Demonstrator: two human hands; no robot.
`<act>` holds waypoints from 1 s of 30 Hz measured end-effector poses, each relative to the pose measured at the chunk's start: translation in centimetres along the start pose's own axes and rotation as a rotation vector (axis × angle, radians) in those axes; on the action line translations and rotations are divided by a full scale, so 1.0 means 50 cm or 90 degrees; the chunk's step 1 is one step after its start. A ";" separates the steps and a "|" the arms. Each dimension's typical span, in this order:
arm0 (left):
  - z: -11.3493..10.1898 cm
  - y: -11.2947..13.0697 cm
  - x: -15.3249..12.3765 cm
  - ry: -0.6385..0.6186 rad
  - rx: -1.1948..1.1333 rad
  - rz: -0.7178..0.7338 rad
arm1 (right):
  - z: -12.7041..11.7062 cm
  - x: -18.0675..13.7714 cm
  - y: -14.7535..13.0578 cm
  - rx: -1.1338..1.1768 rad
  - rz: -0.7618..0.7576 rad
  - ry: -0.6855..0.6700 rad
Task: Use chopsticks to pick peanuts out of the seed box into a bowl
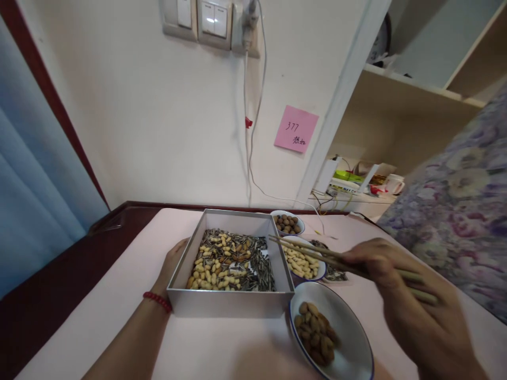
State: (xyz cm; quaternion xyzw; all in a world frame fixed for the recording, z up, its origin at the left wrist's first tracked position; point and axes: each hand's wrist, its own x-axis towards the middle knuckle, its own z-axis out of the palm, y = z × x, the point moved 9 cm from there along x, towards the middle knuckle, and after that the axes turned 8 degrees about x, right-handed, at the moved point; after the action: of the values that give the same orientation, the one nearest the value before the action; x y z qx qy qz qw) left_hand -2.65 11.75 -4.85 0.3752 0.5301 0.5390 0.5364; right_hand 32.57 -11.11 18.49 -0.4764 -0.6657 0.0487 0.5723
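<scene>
My left hand point(174, 263) lies against the left wall of a grey open-topped box point(229, 305) and holds it; its fingertips are hidden behind the wall. Inside the box are peanuts point(214, 272), striped sunflower seeds point(263, 269) and some brown almonds point(237, 253). A pair of wooden chopsticks point(312, 250) is gripped in my right hand point(412, 295), over the right side of the table. Their tips reach the box's right wall, with nothing visible between them. Below the chopsticks stands a blue-rimmed bowl point(354, 330) with almonds point(315, 332) in its left part.
Beyond the chopsticks is a bowl of peanuts point(301, 264), with a bowl of round brown nuts point(287, 224) farther back. Sunflower seeds point(336, 272) lie right of the peanut bowl. A white cable point(273, 196) runs from the wall socket onto the pink tabletop point(190, 353). A flowered curtain point(455, 195) hangs at right.
</scene>
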 end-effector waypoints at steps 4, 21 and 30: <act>0.013 -0.002 -0.005 -0.039 -0.034 -0.008 | 0.123 0.022 0.023 0.019 0.045 -0.181; 0.016 -0.008 -0.005 -0.049 -0.042 0.009 | 0.216 0.033 0.093 -0.024 0.122 -0.225; 0.022 -0.002 -0.013 -0.061 -0.047 0.009 | 0.187 0.022 0.088 -0.001 0.118 -0.198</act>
State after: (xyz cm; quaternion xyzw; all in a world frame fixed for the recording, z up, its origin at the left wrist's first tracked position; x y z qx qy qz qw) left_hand -1.45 11.30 -4.66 0.3837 0.4810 0.5435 0.5709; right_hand 27.68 -3.45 13.41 -0.5226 -0.6996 0.1739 0.4551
